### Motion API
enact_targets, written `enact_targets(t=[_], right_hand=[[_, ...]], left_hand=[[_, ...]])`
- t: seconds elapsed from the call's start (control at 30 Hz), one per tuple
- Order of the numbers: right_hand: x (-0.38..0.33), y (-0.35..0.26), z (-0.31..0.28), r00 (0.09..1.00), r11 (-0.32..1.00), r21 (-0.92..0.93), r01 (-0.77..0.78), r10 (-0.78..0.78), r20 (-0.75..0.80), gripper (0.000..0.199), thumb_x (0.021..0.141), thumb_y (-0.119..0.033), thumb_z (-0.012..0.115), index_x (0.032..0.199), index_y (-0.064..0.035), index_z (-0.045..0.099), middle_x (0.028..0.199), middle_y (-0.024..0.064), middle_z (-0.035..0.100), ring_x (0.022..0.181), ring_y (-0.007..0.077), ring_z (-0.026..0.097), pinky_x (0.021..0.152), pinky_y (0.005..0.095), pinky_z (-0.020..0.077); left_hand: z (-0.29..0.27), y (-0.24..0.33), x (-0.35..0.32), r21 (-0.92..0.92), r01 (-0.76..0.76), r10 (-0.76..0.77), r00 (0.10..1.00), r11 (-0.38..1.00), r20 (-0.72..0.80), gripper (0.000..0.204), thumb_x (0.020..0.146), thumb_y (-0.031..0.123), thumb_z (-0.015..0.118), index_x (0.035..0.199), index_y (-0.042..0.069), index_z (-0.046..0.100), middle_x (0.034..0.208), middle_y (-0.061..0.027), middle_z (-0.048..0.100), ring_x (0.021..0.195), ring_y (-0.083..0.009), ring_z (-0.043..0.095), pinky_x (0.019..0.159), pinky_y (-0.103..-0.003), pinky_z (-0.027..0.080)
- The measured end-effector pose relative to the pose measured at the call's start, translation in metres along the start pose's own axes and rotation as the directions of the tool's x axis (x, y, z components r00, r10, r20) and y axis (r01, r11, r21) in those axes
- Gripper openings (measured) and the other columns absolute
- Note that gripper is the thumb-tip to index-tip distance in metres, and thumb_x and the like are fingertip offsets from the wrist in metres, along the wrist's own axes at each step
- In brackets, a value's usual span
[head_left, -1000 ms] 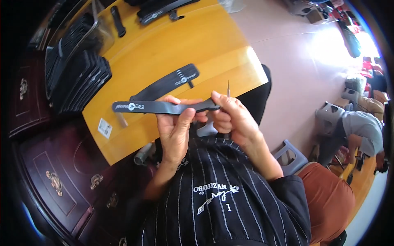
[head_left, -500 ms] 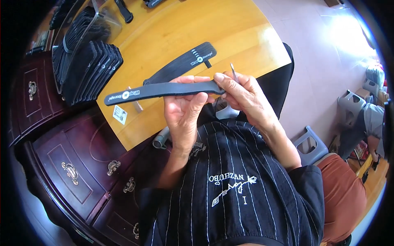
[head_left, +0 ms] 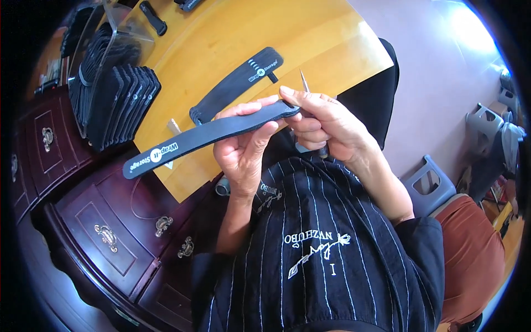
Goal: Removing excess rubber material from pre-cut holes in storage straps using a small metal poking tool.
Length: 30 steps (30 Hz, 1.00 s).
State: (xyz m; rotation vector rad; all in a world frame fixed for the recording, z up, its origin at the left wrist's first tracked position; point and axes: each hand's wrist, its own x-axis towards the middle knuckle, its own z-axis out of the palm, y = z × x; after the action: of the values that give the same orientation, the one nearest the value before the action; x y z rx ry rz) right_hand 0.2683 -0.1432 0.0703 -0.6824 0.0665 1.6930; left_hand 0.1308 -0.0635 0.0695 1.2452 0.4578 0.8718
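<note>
A long black hook-and-loop storage strap [head_left: 215, 131] with white print stretches across in front of me, its free end pointing left and lower. My left hand [head_left: 243, 152] grips it near the middle, thumb on the near edge and fingers behind. At the strap's right end, which has a small hole, the thumb of my right hand [head_left: 332, 124] touches the edge. That hand also holds a thin pointed metal tool [head_left: 305, 83], its tip up and a dark handle end showing below the fingers; its exact kind is unclear. Beyond lies a bundle of similar straps [head_left: 235, 86] on the table.
The yellow wooden table [head_left: 332, 44] has a small strap [head_left: 154, 17] at its far side. Many black straps [head_left: 130, 102] stand stacked at the left by a clear plastic holder [head_left: 130, 33]. Dark wooden drawers [head_left: 105, 235] are at left, a grey stool [head_left: 428, 185] at right.
The strap has rolled to show more of its broad face, and its left end has dropped. My right thumb has shifted to the strap's holed end. The whole view has shifted slightly.
</note>
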Motion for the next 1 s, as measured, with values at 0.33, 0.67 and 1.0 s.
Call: enact_targets(t=[0.33, 0.67, 1.0], right_hand=[[-0.011, 0.000, 0.015, 0.955, 0.958, -0.252, 0.139, -0.197, -0.222, 0.026, 0.097, -0.034, 0.053, 0.088, -0.0090, 0.053, 0.068, -0.0066, 0.040, 0.054, 0.0025, 0.031, 0.048, 0.0177, 0.0251], [-0.023, 0.009, 0.016, 0.796, 0.290, -0.876, 0.386, -0.585, 0.157, 0.014, 0.094, -0.014, 0.054, 0.098, -0.0015, 0.056, 0.078, 0.0135, 0.059, 0.073, 0.0259, 0.061, 0.066, 0.0331, 0.0473], [-0.021, 0.011, 0.017, 0.707, 0.037, -0.934, 0.357, -0.664, 0.243, 0.016, 0.091, -0.016, 0.057, 0.100, -0.0037, 0.061, 0.079, 0.0142, 0.062, 0.072, 0.0310, 0.065, 0.062, 0.0371, 0.0491]], left_hand=[[-0.001, -0.002, 0.003, 0.021, 0.118, -0.116, 0.990, 0.993, -0.076, 0.025, 0.090, 0.001, 0.060, 0.114, -0.001, 0.053, 0.112, -0.0168, 0.060, 0.093, -0.0206, 0.062, 0.081, -0.031, 0.053], [-0.008, -0.001, 0.009, -0.004, 0.087, -0.086, 0.985, 0.996, -0.151, 0.025, 0.091, -0.002, 0.056, 0.115, -0.002, 0.049, 0.114, -0.0184, 0.059, 0.107, -0.0283, 0.061, 0.080, -0.037, 0.058], [-0.003, -0.003, 0.006, -0.039, 0.092, -0.097, 0.985, 0.995, -0.146, 0.028, 0.090, -0.002, 0.058, 0.116, -0.001, 0.048, 0.114, -0.0171, 0.059, 0.103, -0.0220, 0.061, 0.089, -0.034, 0.053]])
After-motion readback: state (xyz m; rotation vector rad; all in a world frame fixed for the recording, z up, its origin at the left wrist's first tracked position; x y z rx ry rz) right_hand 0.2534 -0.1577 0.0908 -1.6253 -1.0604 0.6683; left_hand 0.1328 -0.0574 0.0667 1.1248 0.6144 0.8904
